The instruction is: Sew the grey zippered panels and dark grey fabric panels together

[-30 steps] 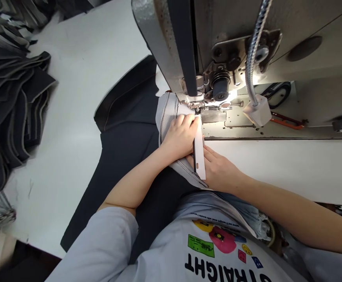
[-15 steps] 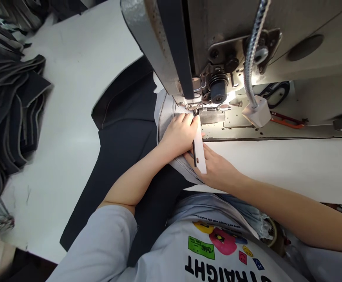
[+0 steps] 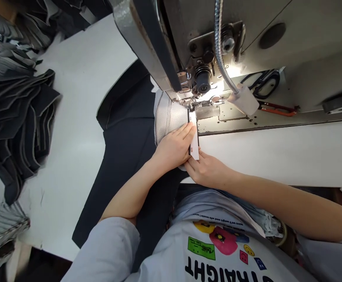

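Note:
A dark trouser-like garment piece [image 3: 123, 156] lies left of the sewing machine needle area, with a pale grey lining piece [image 3: 173, 113] on top. Under the presser foot [image 3: 192, 106] runs a narrow white strip [image 3: 194, 145] with dark edges. My left hand [image 3: 173, 147] rests flat on the lining, its fingertips pressing on the strip. At the strip's near end, my right hand [image 3: 207, 168] is closed with thumb and fingers at the edge of the cloth. What exactly it pinches is partly hidden by the strip.
The sewing machine head [image 3: 165, 47] and a lamp on a flexible neck [image 3: 223, 62] overhang the work. Black-handled scissors [image 3: 266, 84] and an orange-red tool [image 3: 278, 109] lie on the machine bed. Stacked dark cut pieces [image 3: 20, 125] cover the table's left side.
My left hand has slid back toward me from the presser foot, uncovering more lining and strip. The strip now stands straighter. My right hand has shifted slightly left, and the whole view has shifted.

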